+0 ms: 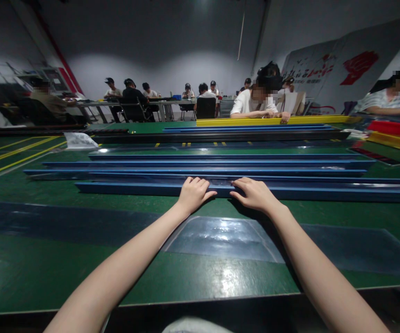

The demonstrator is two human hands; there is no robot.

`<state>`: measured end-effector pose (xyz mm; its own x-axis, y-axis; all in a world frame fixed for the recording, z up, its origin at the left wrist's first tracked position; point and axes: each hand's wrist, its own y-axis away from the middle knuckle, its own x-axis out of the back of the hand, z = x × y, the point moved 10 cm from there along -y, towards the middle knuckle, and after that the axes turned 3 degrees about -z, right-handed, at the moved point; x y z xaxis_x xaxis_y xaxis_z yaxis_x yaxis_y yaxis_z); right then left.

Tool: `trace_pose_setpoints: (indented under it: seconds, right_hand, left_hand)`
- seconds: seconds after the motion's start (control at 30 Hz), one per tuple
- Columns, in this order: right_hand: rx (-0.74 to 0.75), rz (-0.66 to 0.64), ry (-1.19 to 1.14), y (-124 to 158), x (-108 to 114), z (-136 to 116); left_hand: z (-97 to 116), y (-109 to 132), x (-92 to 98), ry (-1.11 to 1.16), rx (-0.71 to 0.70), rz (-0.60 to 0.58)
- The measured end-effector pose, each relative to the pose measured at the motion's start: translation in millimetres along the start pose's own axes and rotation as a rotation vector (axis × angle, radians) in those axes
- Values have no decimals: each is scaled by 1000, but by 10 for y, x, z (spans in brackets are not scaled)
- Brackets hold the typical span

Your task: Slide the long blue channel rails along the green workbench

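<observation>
A long blue channel strip point(133, 188) lies across the green table, the nearest of several such strips. My left hand point(194, 194) grips it near the middle, fingers over the far edge and thumb on the near side. A short way to the right, my right hand point(251, 193) holds the same strip in the same manner, its thumb pointing left. The fingertips of both hands are partly hidden inside the channel. Clear film point(224, 236) lies flat on the table beneath my forearms.
More blue strips point(203, 163) and a black strip point(220, 136) lie beyond. Across the table a person in white leans over a yellow strip point(307, 120). Red point(390, 127) and yellow trays point(394, 140) stand at right. The table's near edge point(200, 301) runs close to me.
</observation>
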<state>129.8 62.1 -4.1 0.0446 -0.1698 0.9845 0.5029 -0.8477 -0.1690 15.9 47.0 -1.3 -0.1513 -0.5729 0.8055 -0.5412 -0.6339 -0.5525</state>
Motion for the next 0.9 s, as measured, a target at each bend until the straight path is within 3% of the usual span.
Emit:
trace_pose_setpoints:
  seconds: [0.9]
  right_hand:
    - [-9,-19,-35,1,-6,3]
  left_hand:
    - [-39,4,-42,4,43,-50]
